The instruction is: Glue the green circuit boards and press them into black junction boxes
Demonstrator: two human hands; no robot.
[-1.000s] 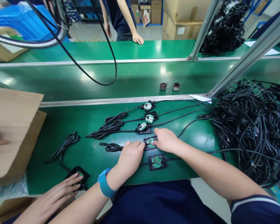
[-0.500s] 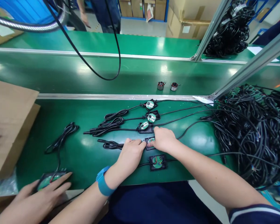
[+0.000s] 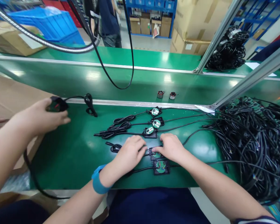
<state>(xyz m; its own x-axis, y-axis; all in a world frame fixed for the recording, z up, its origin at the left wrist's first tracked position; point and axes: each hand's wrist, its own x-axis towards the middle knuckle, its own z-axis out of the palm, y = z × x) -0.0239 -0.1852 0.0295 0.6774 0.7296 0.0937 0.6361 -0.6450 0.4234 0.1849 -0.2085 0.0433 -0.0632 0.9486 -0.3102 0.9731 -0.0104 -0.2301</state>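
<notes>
My right hand [image 3: 174, 148] grips a black plastic housing [image 3: 151, 155], its thumb over the green circuit board [image 3: 156, 154] inside and its fingers at the far edge. To the left, my left hand [image 3: 132, 152], blue band on its wrist, hovers with curved fingers and the thumb apart; nothing shows between them. Just in front lies another open housing [image 3: 156, 171] with a green round board [image 3: 161, 167]. Behind are several more housings, each with a round board [image 3: 156, 123] tilted out. Black cables [image 3: 120, 127] lead left from them in coiled bundles.
At left, a co-worker's hand [image 3: 40, 115] holds a black housing with a cable, over a cardboard box [image 3: 16, 96]. A big heap of black cables [image 3: 252, 140] lies at right. Two small motor stators [image 3: 160, 94] stand behind the rail [image 3: 126, 103]. A black cable loop [image 3: 121, 88] hangs overhead.
My left hand has drawn back from the housing, which now sits nearer the front one. The co-worker's hand has lifted a housing up and away at left. My view has tilted up.
</notes>
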